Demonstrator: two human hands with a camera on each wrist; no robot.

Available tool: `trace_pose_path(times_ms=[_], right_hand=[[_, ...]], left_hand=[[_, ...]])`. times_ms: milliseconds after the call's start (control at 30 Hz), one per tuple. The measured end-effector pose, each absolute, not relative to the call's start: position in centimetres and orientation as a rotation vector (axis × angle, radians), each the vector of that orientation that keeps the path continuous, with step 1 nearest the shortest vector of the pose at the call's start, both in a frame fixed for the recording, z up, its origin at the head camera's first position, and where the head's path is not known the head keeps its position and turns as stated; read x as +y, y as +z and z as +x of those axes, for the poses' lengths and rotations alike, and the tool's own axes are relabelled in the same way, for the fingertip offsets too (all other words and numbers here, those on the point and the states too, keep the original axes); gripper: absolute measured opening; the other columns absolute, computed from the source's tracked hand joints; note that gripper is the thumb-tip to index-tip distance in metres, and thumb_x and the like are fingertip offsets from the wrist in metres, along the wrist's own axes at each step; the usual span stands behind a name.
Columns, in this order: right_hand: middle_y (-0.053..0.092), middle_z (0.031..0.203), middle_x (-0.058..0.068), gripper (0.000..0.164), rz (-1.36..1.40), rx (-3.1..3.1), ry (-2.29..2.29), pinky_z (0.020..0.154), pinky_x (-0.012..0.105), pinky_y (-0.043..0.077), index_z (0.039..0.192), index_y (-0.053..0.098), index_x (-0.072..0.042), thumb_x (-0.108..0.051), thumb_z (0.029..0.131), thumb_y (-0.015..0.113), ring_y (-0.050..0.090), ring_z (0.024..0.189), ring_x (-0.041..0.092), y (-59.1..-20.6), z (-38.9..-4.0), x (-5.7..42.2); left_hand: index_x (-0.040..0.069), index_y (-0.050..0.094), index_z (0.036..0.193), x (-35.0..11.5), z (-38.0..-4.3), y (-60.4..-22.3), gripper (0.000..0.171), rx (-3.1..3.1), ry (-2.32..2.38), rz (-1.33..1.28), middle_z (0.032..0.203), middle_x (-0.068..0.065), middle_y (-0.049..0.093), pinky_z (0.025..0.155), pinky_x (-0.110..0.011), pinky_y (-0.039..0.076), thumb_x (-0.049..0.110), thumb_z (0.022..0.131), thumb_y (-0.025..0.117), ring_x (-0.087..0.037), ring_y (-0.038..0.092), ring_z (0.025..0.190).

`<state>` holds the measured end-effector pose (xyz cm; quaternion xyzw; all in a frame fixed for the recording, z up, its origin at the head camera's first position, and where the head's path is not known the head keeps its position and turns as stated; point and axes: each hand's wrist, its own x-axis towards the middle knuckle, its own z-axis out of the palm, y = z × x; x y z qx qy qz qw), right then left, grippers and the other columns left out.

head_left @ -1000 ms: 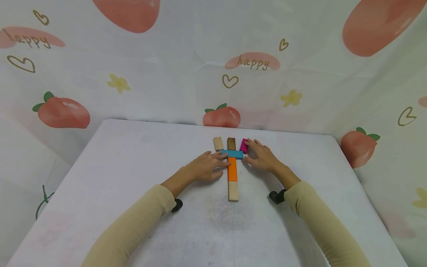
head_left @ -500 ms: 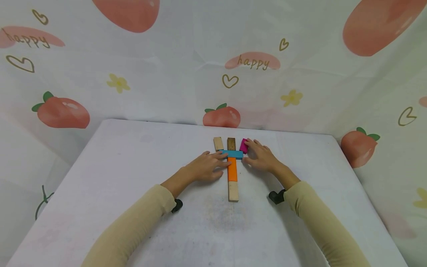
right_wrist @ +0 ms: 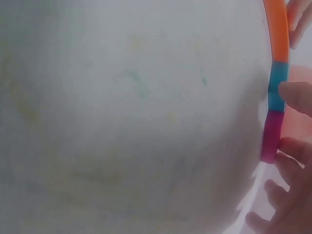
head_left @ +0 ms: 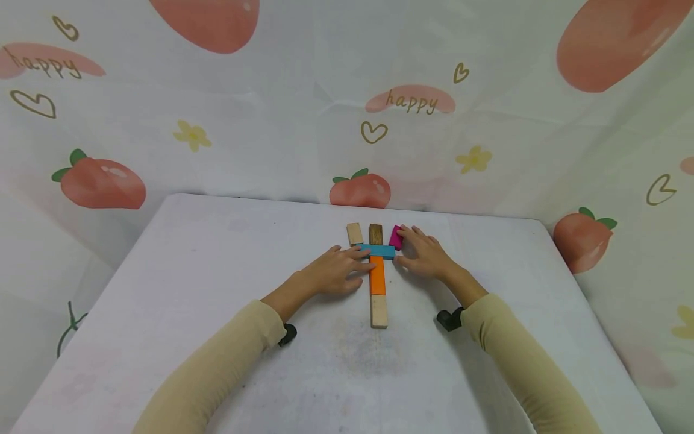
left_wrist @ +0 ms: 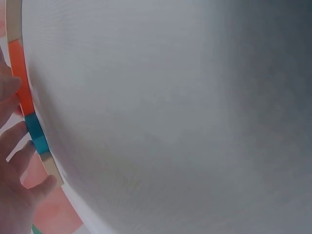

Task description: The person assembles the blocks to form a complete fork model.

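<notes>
Wooden blocks lie flat in a figure like a shaft with branches. A blue block (head_left: 382, 251) lies crosswise between an orange block (head_left: 377, 280) and a dark brown block (head_left: 376, 234). Beyond the blue block's left end is a pale block (head_left: 354, 232); a magenta block (head_left: 396, 237) slants off its right end. Another pale block (head_left: 379, 311) continues the shaft nearest the person. My left hand (head_left: 337, 271) has spread fingers touching the blue block and reaching over the orange one. The fingertips of my right hand (head_left: 425, 254) touch the magenta block, its thumb at the blue block's end.
The blocks lie on a white-covered table (head_left: 217, 259), toward its far edge. Behind it hangs a white cloth (head_left: 293, 138) printed with peaches and hearts. A dark wrist device (head_left: 451, 320) sits below the right cuff, a similar device (head_left: 288, 334) below the left.
</notes>
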<state>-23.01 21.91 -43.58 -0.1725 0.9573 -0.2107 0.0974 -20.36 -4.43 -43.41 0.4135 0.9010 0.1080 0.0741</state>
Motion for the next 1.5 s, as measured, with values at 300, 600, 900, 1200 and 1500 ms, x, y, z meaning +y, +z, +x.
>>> trace_pose_path(times_ms=[300, 600, 900, 1200, 1500], right_hand=[[0.028, 0.162, 0.014, 0.077, -0.522, 2.825, -0.619, 0.116, 0.065, 0.012, 0.154, 0.034, -0.007, -0.036, 0.09, 0.065, 0.016, 0.149, 0.041, -43.7, -23.24, 21.98], [0.028, 0.161, 0.015, 0.076, -0.533, 2.817, -0.617, 0.116, 0.065, 0.013, 0.153, 0.035, -0.007, -0.035, 0.09, 0.066, 0.016, 0.149, 0.041, -43.49, -23.28, 22.06], [0.026, 0.162, 0.015, 0.078, -0.534, 2.815, -0.603, 0.115, 0.065, 0.014, 0.154, 0.035, -0.007, -0.036, 0.089, 0.066, 0.017, 0.149, 0.042, -43.32, -23.25, 22.14], [0.023, 0.163, 0.014, 0.081, -0.531, 2.797, -0.589, 0.115, 0.065, 0.016, 0.156, 0.031, -0.008, -0.036, 0.089, 0.066, 0.017, 0.149, 0.042, -43.19, -23.14, 22.18], [0.02, 0.164, 0.015, 0.084, -0.552, 2.791, -0.563, 0.114, 0.067, 0.016, 0.157, 0.028, -0.009, -0.038, 0.089, 0.067, 0.017, 0.148, 0.043, -43.2, -23.04, 22.4]], left_hand=[[0.023, 0.058, 0.142, -4.38, -20.26, -43.18, 0.044, 2.704, 0.296, 1.247, 0.156, -0.005, 0.041, 0.109, -0.06, 0.035, 0.03, 0.099, 0.057, -0.028, 0.034, 0.146], [0.022, 0.058, 0.142, -4.34, -20.25, -43.08, 0.044, 2.706, 0.309, 1.256, 0.155, -0.005, 0.042, 0.108, -0.06, 0.035, 0.029, 0.098, 0.058, -0.028, 0.035, 0.145], [0.023, 0.058, 0.142, -4.27, -20.29, -43.06, 0.044, 2.712, 0.306, 1.246, 0.156, -0.005, 0.041, 0.108, -0.06, 0.036, 0.03, 0.098, 0.058, -0.028, 0.034, 0.145], [0.023, 0.059, 0.14, -4.22, -20.35, -43.04, 0.043, 2.712, 0.341, 1.235, 0.155, -0.005, 0.043, 0.108, -0.06, 0.036, 0.03, 0.098, 0.058, -0.027, 0.035, 0.145], [0.024, 0.063, 0.137, -4.16, -20.34, -43.08, 0.04, 2.727, 0.384, 1.196, 0.152, -0.003, 0.046, 0.108, -0.059, 0.037, 0.031, 0.098, 0.059, -0.024, 0.038, 0.143]])
